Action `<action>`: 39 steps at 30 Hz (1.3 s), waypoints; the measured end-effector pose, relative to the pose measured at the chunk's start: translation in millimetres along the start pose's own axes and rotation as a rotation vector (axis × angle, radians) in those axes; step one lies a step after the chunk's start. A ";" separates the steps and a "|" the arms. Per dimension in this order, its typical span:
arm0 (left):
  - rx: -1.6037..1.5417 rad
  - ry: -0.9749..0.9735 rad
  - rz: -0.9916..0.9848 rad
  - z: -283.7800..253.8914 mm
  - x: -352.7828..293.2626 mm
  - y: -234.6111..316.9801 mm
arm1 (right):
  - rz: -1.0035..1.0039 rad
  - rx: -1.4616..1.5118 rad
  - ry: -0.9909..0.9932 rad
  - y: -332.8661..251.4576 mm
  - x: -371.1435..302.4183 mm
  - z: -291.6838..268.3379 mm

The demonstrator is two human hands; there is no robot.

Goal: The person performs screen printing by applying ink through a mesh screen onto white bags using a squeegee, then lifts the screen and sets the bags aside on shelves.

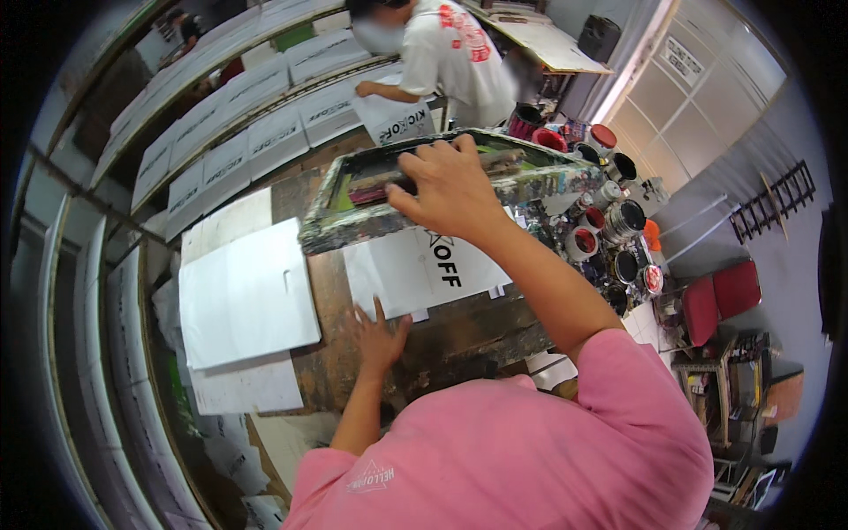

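A paint-crusted screen-printing frame (353,228) sits tilted above the worktable. My right hand (449,187) reaches over its near rail, fingers curled round a long wooden squeegee (371,189) inside the frame. Partly under the frame lies a white sheet (389,276) with bold black lettering; its far part is hidden. My left hand (378,340) is open, fingers spread, at the sheet's near left corner. To the left, a stack of plain white sheets (247,291) rests on the table.
Several paint cans (627,216) crowd the table's right side. A co-worker (464,62) holds a printed sheet (393,119) beyond the frame. Racks of printed sheets (276,137) stand at the far left. A red chair (738,291) is at the right.
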State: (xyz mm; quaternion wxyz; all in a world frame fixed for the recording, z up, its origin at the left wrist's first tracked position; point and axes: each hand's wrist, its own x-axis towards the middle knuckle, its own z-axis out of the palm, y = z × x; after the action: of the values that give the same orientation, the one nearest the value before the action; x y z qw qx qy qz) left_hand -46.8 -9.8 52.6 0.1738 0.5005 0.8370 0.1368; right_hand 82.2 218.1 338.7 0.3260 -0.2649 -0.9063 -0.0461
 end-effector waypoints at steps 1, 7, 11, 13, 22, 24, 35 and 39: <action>0.113 -0.077 -0.049 12.4 -9.4 -2.8 | 0.026 -0.001 -0.042 0.7 8.8 -1.3; 0.208 -0.096 -0.122 41.1 -3.8 6.1 | 0.045 0.068 -0.001 15.1 41.5 -6.2; 0.279 -0.176 -0.113 41.2 5.1 14.5 | 0.038 0.111 0.043 25.8 53.9 -2.9; 0.196 -0.205 -0.115 27.4 9.5 24.4 | 0.033 0.121 0.081 27.7 60.7 -5.4; -0.423 0.445 0.015 -46.4 61.4 62.4 | 0.045 0.134 -0.013 33.5 86.8 -9.3; -0.538 0.428 -0.137 -52.7 46.0 55.0 | 0.047 0.128 -0.018 31.2 84.1 -9.4; -0.887 0.617 -0.342 -93.8 -19.6 -119.6 | 0.088 0.006 -0.088 12.9 64.9 -10.6; -0.606 0.691 -0.332 -113.6 -15.5 -225.1 | 0.097 -0.009 -0.117 -2.6 58.0 -20.2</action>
State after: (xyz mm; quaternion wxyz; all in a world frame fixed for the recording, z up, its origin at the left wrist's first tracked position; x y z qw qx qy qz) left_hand -266.5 -133.7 66.8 0.0433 0.2127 0.8368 0.5027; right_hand 54.8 236.8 390.5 0.2731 -0.3120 -0.9098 -0.0189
